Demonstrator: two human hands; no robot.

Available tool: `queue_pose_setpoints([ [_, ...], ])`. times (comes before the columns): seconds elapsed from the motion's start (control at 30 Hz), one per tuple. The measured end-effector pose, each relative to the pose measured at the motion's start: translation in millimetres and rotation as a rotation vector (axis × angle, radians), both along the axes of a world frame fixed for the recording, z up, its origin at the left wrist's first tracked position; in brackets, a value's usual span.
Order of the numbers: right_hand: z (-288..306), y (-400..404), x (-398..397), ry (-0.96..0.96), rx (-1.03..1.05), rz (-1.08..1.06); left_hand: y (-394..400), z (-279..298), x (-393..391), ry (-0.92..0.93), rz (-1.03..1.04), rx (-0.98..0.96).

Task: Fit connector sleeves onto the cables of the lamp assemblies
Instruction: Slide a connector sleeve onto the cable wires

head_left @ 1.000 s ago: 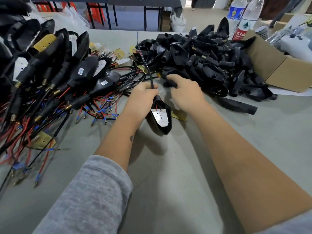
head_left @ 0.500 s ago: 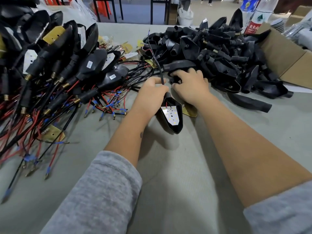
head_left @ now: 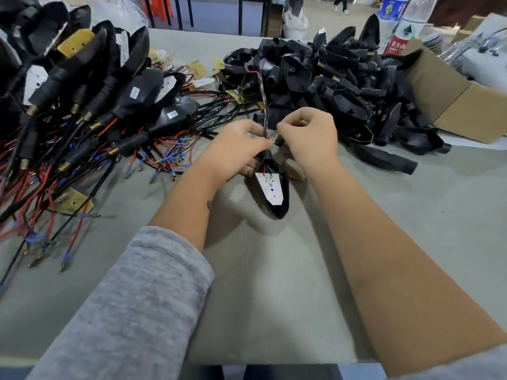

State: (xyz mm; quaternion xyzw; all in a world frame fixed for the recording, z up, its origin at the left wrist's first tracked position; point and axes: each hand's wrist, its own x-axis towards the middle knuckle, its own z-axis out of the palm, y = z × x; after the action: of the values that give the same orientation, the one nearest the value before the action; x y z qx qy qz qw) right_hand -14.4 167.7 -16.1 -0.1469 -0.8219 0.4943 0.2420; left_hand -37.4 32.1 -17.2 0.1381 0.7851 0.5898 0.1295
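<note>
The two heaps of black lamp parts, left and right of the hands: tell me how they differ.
The left heap trails red and black wires with blue-sleeved ends; the right heap shows almost no wiring. Left pieces carry brass threaded ends and white labels; right pieces are bare black shells and sleeves. The left heap spreads to the table's near left edge; the right heap lies against a cardboard box. Both are jumbled black plastic.

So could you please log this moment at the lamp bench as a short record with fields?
left hand: left hand grips the lamp housing at its neck
right hand: right hand pinches a small black connector sleeve beside the cable
lamp: white LED board faces up
left of table: wired lamp assemblies
far right: pile of black parts, cardboard box
stage: sleeve not clearly on the cable
</note>
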Motion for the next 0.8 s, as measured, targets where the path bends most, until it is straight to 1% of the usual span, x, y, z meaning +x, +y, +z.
queue_pose_setpoints([
  [0.13,5,-10,2,0.081,-0.509,0.135,-3,1,5,0.023,-0.092,-0.052],
  [0.17,6,-10,2,0.08,-0.589,0.151,-4,1,5,0.024,-0.116,-0.052],
  [0.2,5,-10,2,0.074,-0.581,0.153,-4,1,6,0.03,-0.144,-0.056],
  [0.3,-1,-8,2,0.066,-0.358,0.109,-6,1,7,0.068,-0.219,-0.086],
  [0.37,-2,-7,4,0.055,-0.33,0.113,-7,2,9,0.09,-0.254,-0.12],
  [0.43,-1,-5,5,0.045,-0.335,0.154,-6,2,10,0.089,-0.236,-0.097],
  [0.5,0,-5,7,0.029,-0.351,0.219,-5,3,8,0.031,-0.09,0.037],
  [0.6,1,-8,12,-0.012,-0.286,0.333,-3,4,-3,-0.082,0.216,0.27],
  [0.67,2,-10,15,-0.033,-0.199,0.427,-2,3,-8,-0.13,0.303,0.414],
  [0.73,2,-12,16,-0.052,-0.128,0.483,-3,4,-9,-0.125,0.351,0.542],
  [0.8,2,-13,16,-0.065,-0.113,0.51,-6,4,-9,-0.112,0.379,0.667],
])
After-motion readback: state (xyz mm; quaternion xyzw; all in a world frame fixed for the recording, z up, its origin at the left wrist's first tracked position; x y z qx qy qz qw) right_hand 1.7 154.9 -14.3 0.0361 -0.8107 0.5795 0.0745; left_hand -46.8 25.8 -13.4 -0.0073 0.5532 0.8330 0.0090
